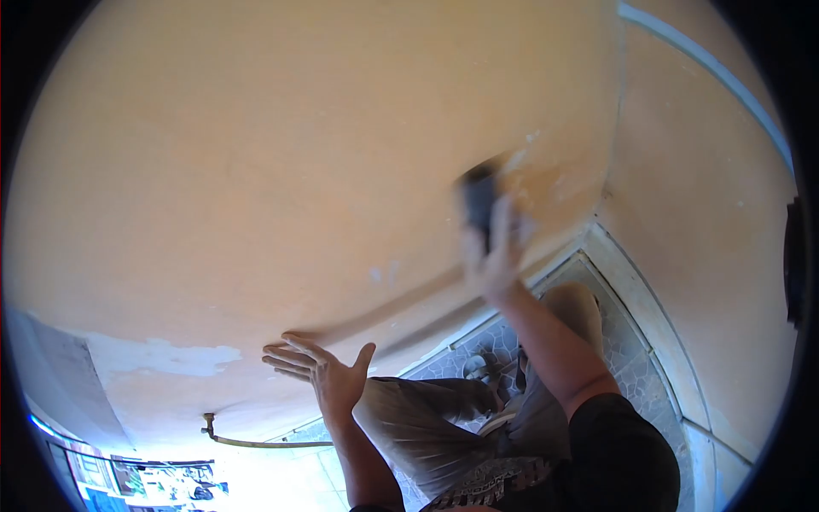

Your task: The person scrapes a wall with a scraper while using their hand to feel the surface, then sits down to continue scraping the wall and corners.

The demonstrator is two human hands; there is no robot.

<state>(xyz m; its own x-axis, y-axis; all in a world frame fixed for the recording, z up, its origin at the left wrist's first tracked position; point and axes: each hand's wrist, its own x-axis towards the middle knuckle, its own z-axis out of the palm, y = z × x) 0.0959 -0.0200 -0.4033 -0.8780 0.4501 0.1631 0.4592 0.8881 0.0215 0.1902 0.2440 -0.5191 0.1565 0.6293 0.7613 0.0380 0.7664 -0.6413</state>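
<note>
My right hand (497, 256) grips a dark rectangular block (480, 200), and both are smeared by motion. The block is at the orange wall (299, 171), close to some pale scuffed spots; its exact kind is too blurred to make out. Lower and to the left, my left hand (328, 371) is open, its fingers stretched out and the thumb apart. Its fingertips appear to rest against the same wall, and it holds nothing.
A wall tap (208, 424) with a hose (273, 444) is at lower left, below a peeled white patch (162, 357). My bent legs (426, 418) are over a patterned tile floor (572, 271). A second wall (699, 171) meets the first at right.
</note>
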